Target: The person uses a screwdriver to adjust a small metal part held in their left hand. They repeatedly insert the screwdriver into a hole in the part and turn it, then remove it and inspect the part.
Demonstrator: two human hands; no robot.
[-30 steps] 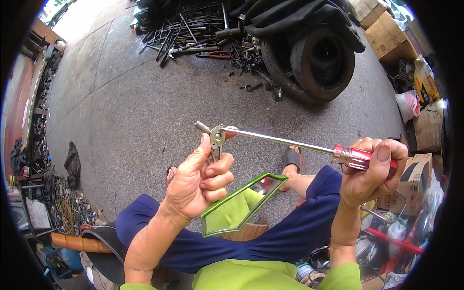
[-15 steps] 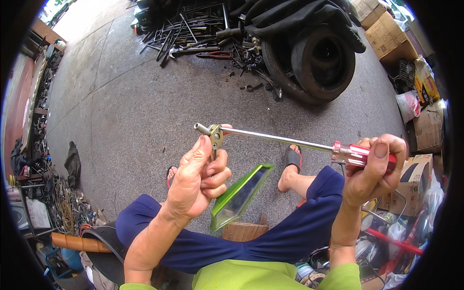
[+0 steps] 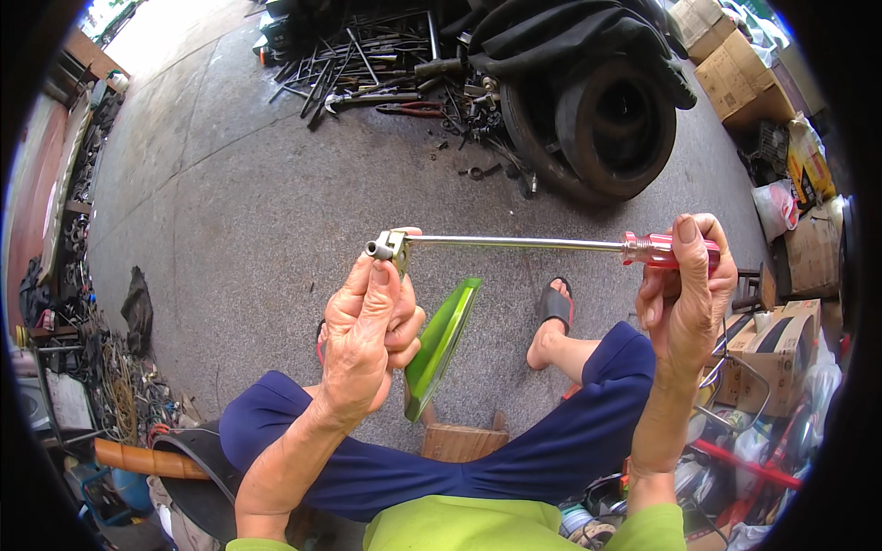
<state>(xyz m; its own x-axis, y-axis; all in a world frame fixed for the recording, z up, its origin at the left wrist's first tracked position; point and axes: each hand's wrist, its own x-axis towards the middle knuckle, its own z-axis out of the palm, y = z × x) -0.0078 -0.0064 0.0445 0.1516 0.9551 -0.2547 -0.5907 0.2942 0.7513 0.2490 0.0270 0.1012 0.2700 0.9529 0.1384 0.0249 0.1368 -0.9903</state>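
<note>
My left hand (image 3: 366, 340) grips a small metal bracket (image 3: 397, 244) with a short tubular end facing me. A green-framed mirror (image 3: 441, 344) hangs beside and below that hand, turned almost edge-on; its connection to the bracket is hidden. My right hand (image 3: 691, 289) is closed on the red translucent handle of a screwdriver (image 3: 514, 242), whose long steel shaft runs level to the left, its tip at the bracket. Below are my knees and a small wooden block (image 3: 464, 441), perhaps a stool edge.
Ahead lie a pile of metal tools (image 3: 363, 73) and black tyres (image 3: 574, 138) on the speckled floor (image 3: 230, 211). Cardboard boxes (image 3: 818, 248) and bags line the right, cluttered parts the left. A black tub (image 3: 220, 468) with an orange pipe (image 3: 147, 456) is at lower left.
My right hand and screwdriver have risen, bringing the shaft nearly level. The bracket has turned its tube toward me, and the green mirror has swung from face-on to edge-on, shifting upward.
</note>
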